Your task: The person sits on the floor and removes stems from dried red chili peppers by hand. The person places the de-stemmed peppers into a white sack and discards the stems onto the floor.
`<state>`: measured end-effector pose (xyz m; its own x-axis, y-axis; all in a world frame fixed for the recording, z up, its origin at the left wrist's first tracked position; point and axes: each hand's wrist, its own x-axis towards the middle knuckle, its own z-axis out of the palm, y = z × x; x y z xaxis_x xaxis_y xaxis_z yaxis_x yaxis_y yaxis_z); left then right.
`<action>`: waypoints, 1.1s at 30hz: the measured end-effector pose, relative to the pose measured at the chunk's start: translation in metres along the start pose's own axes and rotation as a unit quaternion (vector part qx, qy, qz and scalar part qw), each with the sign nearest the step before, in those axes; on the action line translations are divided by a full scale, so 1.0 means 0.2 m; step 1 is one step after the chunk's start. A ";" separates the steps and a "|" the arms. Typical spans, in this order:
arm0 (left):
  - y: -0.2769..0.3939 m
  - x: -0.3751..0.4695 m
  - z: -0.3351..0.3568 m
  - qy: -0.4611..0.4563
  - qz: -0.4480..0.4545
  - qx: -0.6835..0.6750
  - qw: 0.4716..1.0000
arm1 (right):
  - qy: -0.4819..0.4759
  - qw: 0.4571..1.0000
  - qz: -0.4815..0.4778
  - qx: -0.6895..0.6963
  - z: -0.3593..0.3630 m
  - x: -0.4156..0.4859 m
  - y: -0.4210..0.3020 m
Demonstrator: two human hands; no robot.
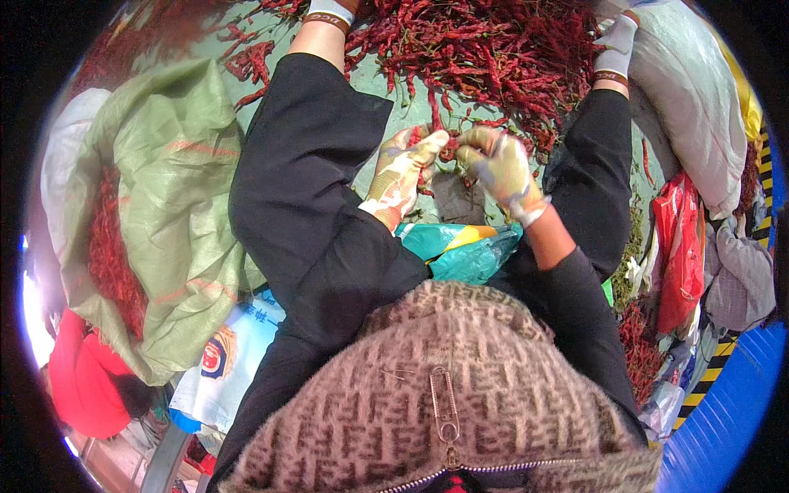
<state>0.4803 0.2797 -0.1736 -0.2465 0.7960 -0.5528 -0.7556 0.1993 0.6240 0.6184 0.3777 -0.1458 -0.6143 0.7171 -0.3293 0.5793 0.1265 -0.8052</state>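
My left hand (404, 169), in a patterned glove, is closed on dried red chillies (435, 117) that stick out above and below its fingers. Close beside it is my right hand (496, 163), gloved too, with its fingertips at a small red chilli piece between the two hands; whether it grips the piece is unclear. A large heap of dried red chillies with stems (474, 43) spreads over the pale green floor between my feet. Just below my hands lie a grey patch (459, 197) and a teal and yellow plastic bag (474, 249).
An open green woven sack (185, 203) holding dried chillies stands at the left. At the right lie a white sack (693, 105), a red plastic bag (677, 252), a grey bag (743, 277) and a pile of stems (632, 259). My legs, in black trousers, flank the work area.
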 end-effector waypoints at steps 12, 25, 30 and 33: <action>-0.01 -0.11 0.07 -0.039 0.049 0.196 0.979 | 0.024 0.987 -0.027 -0.158 0.08 -0.18 -0.05; 0.07 -0.15 0.08 0.015 0.078 0.068 0.995 | 0.090 0.938 -0.077 -0.326 -0.08 0.22 0.09; 0.04 -0.09 0.03 0.010 0.080 0.122 0.989 | 0.022 0.906 -0.032 -0.422 -0.05 0.42 0.19; 0.04 -0.08 0.02 0.039 0.059 0.106 0.992 | 0.080 0.910 -0.083 -0.397 -0.09 0.33 0.12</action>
<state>0.4808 0.2712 -0.1570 -0.3778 0.7761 -0.5049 -0.5756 0.2303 0.7847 0.6019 0.4405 -0.1781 -0.6796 0.7255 -0.1087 0.7294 0.6525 -0.2054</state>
